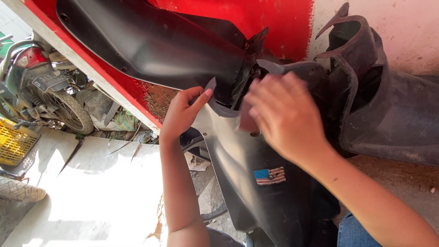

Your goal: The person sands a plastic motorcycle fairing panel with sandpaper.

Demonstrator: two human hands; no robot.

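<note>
Black scooter panel [256, 183] stands at six o'clock against the red wall [270, 23]. Left hand [183, 114] pinches its upper edge; right hand [283, 116], fingers spread, presses the top. Seemingly mid-fitting; aligning the edges likely needs care.

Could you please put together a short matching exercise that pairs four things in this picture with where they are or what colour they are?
Things:
1. left hand
2. flag sticker
3. yellow crate
4. motorbike rear wheel

Places or states:
A. at the far left edge, on the ground
B. stuck on the black panel, below the right hand
C. pinching the panel's upper edge
D. behind the red and white wall edge, at upper left

Pairs: 1-C, 2-B, 3-A, 4-D
</note>
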